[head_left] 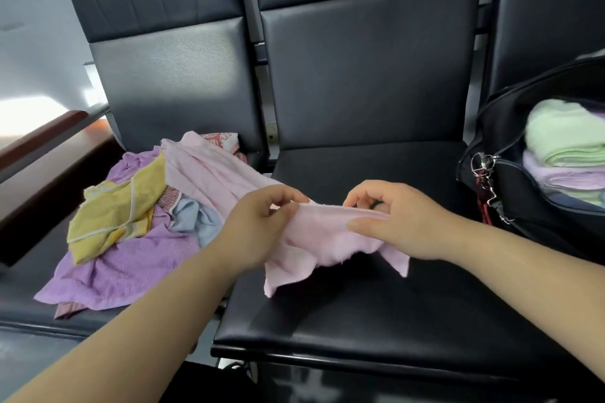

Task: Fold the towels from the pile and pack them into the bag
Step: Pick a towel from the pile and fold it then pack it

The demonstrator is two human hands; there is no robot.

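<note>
A pale pink towel (314, 239) stretches from the pile on the left seat to the middle seat. My left hand (258, 226) pinches its upper edge, and my right hand (389, 219) pinches the same edge a little to the right. The towel's lower part hangs crumpled below both hands. The pile (131, 222) holds purple, yellow, light blue and patterned red towels. A black bag (510, 193) stands open on the right seat, with folded green and lilac towels (563, 154) stacked inside.
Three black padded seats stand in a row; the middle seat (376, 304) lies under my hands. A dark wooden ledge (42, 147) runs along the left. Metal clips and a red strap (484, 183) hang from the bag's near side.
</note>
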